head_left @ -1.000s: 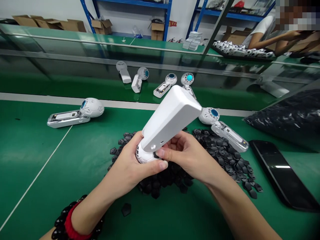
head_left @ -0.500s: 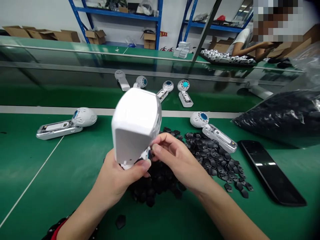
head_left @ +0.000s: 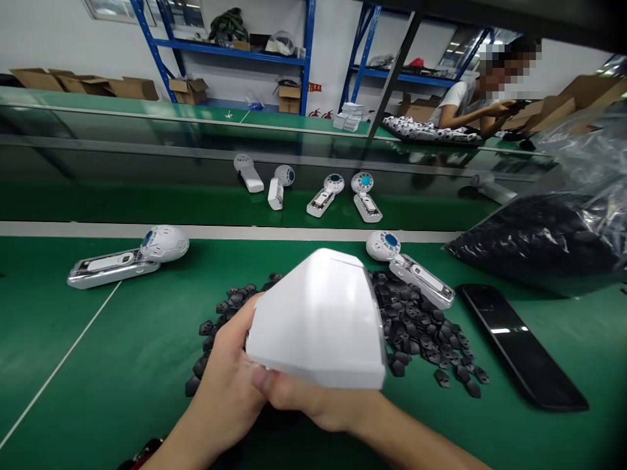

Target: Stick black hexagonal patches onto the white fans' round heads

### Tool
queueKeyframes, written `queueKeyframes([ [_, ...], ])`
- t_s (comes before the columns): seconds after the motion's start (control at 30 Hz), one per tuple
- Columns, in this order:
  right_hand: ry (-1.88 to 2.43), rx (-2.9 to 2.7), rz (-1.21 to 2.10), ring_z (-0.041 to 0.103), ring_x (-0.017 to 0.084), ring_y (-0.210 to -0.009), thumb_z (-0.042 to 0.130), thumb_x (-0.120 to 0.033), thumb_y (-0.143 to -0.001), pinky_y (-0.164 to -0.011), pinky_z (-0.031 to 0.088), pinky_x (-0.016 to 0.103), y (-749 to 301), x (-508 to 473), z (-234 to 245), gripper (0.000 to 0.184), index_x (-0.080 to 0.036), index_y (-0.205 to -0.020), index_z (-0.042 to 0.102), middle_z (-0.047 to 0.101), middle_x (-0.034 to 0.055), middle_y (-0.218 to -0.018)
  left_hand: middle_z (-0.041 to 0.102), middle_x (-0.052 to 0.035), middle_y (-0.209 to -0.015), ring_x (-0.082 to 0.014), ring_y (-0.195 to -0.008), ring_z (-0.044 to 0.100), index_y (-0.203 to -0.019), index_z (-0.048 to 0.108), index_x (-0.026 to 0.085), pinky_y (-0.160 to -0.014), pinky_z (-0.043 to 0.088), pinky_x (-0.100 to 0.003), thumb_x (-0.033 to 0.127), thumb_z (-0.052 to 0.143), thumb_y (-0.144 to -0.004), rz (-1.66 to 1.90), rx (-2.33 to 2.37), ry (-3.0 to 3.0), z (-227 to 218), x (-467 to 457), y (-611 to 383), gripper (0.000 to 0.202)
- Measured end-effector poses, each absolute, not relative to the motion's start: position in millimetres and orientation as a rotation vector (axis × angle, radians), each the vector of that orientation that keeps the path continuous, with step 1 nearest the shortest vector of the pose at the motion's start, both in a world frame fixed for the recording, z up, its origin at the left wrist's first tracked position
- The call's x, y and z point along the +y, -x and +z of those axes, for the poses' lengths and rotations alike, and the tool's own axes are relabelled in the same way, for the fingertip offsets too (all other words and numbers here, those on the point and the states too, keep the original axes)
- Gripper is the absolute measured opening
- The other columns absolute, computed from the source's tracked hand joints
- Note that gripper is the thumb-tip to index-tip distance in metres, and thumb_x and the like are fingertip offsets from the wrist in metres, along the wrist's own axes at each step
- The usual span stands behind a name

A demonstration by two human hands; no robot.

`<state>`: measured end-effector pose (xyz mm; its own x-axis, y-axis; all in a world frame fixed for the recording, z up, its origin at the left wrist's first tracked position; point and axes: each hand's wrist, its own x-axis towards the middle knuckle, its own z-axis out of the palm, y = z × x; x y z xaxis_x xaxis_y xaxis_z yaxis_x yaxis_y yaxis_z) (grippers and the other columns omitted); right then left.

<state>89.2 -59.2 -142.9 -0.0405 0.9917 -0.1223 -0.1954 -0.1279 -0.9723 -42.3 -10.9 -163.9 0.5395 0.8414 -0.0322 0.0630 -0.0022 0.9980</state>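
Observation:
A white handheld device (head_left: 318,320) is up close to me, its broad smooth end facing the camera and hiding its round head. My left hand (head_left: 230,365) is wrapped around its left side. From below, my right hand (head_left: 323,401) presses against the same device, thumb by the left palm; the other right fingers are hidden behind it. Any small part between them cannot be seen. Beneath and behind both hands lies a pile of small black five-sided plastic pieces (head_left: 416,320).
Similar white devices lie left (head_left: 122,258) and right (head_left: 416,267) on the green table (head_left: 63,346), with several more on the far ledge. A black glossy tray-like panel (head_left: 522,346) and a plastic bag of black pieces (head_left: 543,241) are at right. Another person (head_left: 470,108) sits beyond the glass.
The device has swung right and down, turning its broad end. My right hand has moved from pinching beside it to underneath, close against my left hand. The view has tilted up slightly.

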Motion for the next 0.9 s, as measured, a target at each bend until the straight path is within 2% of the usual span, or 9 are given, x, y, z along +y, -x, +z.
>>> queueKeyframes([
  [0.17, 1.108, -1.053, 1.363, 0.064, 0.023, -0.092, 0.075, -0.035, -0.070, -0.088, 0.056, 0.037, -91, -60, -147, 0.044, -0.024, -0.108, 0.056, 0.066, 0.0011, -0.090, 0.072, -0.0027, -0.089, -0.0231, -0.083, 0.067, -0.117, 0.070, 0.019, -0.071, 0.056, -0.028, 0.035, 0.078, -0.075, 0.694, 0.842, -1.451, -165, -5, 40, 0.045],
  [0.3, 1.240, -1.158, 1.248, 0.070, 0.022, -0.088, 0.072, -0.048, -0.085, -0.077, 0.060, 0.038, -108, -62, -158, 0.060, -0.026, -0.136, 0.049, 0.066, 0.0088, -0.122, 0.067, -0.0016, -0.081, -0.0187, -0.071, 0.062, -0.109, 0.068, 0.019, -0.058, 0.056, -0.026, 0.038, 0.080, -0.073, 0.569, 0.819, -1.353, -157, 3, 41, 0.043],
  [0.37, 1.322, -1.324, 0.818, 0.071, 0.022, -0.091, 0.066, -0.044, -0.093, -0.073, 0.062, 0.039, -124, -61, -161, 0.068, -0.031, -0.151, 0.032, 0.055, 0.0133, -0.142, 0.063, -0.0007, -0.081, -0.0180, -0.069, 0.059, -0.111, 0.066, 0.019, -0.053, 0.055, -0.025, 0.044, 0.079, -0.074, 0.536, 0.886, -1.301, -150, 4, 44, 0.047],
  [0.47, 1.341, -1.702, -0.232, 0.055, 0.030, -0.132, 0.069, -0.022, -0.092, -0.101, 0.055, 0.048, -149, -59, -158, 0.084, -0.026, -0.158, 0.019, 0.041, 0.0182, -0.155, 0.058, 0.0003, -0.078, -0.0177, -0.067, 0.057, -0.117, 0.064, 0.020, -0.048, 0.051, -0.023, 0.051, 0.078, -0.076, 0.398, 0.865, -1.336, -144, 5, 51, 0.053],
  [0.57, 1.156, -2.060, -0.886, 0.024, 0.026, -0.154, 0.070, -0.010, -0.089, -0.124, 0.032, 0.046, -164, -59, -142, 0.071, -0.028, -0.150, 0.038, 0.047, 0.0093, -0.151, 0.064, -0.0023, -0.089, -0.0234, -0.085, 0.063, -0.132, 0.059, 0.026, -0.070, 0.058, -0.029, 0.056, 0.072, -0.082, 0.258, 0.697, -1.443, -144, 6, 58, 0.060],
  [0.63, 1.019, -2.220, -1.056, 0.027, 0.021, -0.152, 0.070, -0.018, -0.093, -0.126, 0.027, 0.042, -166, -59, -128, 0.047, -0.033, -0.134, 0.055, 0.055, 0.0011, -0.144, 0.067, -0.0036, -0.104, -0.0266, -0.102, 0.062, -0.140, 0.056, 0.030, -0.093, 0.055, -0.035, 0.057, 0.069, -0.085, 0.177, 0.610, -1.509, -145, 6, 61, 0.063],
  [0.73, 0.974, -2.386, -1.090, 0.056, 0.021, -0.125, 0.065, -0.025, -0.097, -0.110, 0.043, 0.039, -172, -55, -110, 0.019, -0.025, -0.117, 0.067, 0.071, 0.0019, -0.118, 0.067, -0.0050, -0.109, -0.0264, -0.102, 0.061, -0.148, 0.048, 0.031, -0.100, 0.052, -0.038, 0.067, 0.064, -0.085, 0.083, 0.599, -1.499, -148, 3, 64, 0.073],
  [0.8, 1.269, -2.449, -0.734, 0.066, 0.021, -0.101, 0.069, -0.027, -0.093, -0.092, 0.051, 0.035, -192, -47, -103, 0.015, -0.024, -0.108, 0.070, 0.075, 0.0005, -0.100, 0.067, -0.0060, -0.105, -0.0236, -0.089, 0.064, -0.155, 0.034, 0.032, -0.083, 0.058, -0.035, 0.073, 0.060, -0.084, 0.088, 0.595, -1.401, -149, 1, 65, 0.086],
  [0.9, 1.962, -2.082, -0.069, 0.068, 0.027, -0.103, 0.081, -0.035, -0.079, -0.087, 0.052, 0.036, -251, -32, -100, 0.031, -0.026, -0.106, 0.070, 0.075, 0.0024, -0.106, 0.064, -0.0073, -0.112, -0.0174, -0.072, 0.062, -0.158, 0.020, 0.036, -0.054, 0.055, -0.025, 0.072, 0.060, -0.086, 0.166, 0.635, -1.298, -150, 0, 62, 0.089],
])
